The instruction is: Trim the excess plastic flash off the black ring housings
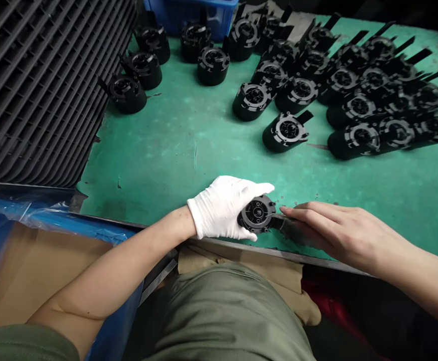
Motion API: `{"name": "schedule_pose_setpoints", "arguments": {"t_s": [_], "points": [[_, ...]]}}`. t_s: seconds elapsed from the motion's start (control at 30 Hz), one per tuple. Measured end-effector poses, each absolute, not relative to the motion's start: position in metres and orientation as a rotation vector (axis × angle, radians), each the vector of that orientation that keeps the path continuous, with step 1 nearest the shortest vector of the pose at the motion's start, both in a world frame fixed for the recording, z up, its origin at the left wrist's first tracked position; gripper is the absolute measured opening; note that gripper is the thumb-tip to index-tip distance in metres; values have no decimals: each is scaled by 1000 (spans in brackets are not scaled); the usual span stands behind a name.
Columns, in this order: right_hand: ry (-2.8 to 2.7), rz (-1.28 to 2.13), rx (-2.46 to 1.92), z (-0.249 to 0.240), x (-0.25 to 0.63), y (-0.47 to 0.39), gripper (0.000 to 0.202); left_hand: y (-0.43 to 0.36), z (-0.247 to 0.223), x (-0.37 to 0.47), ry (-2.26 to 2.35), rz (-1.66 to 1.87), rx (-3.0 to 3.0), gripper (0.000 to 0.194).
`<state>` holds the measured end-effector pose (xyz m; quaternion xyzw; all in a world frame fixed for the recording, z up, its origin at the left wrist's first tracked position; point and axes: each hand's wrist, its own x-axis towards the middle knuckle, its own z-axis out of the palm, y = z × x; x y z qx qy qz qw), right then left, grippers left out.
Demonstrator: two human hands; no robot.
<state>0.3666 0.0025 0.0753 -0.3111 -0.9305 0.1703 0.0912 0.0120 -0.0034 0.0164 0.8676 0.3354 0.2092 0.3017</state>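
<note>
My left hand (228, 208), in a white glove, is wrapped round the side of a round black plastic housing (258, 214) near the front edge of the green table. The housing's ribbed, open face is turned up, and a dark tab sticks out at its right. My bare right hand (327, 228) is closed on a slim grey pointed tool (281, 217), perhaps a blade. The tool's tip lies over the right rim of the housing; my fingers hide most of its handle. A similar black housing (287, 131) stands behind my hands.
Several more black housings (359, 135) stand on the green table (158, 155), grouped at the back and right. Stacked black slatted trays (45, 90) rise at the left. A blue bin (219, 17) is at the back. A plastic-lined box (41, 276) sits below the front left edge.
</note>
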Motion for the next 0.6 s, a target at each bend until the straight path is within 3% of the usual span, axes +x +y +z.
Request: {"name": "schedule_pose_setpoints", "arguments": {"t_s": [0.23,0.4,0.6], "points": [[-2955,540,-579,95,361,27,47,-3,18,14,909,549,2303,106],[-3005,504,-501,101,355,33,44,-2,18,14,891,544,2316,104],[-3088,640,-566,98,360,42,54,-2,17,15,915,530,2289,105]]}}
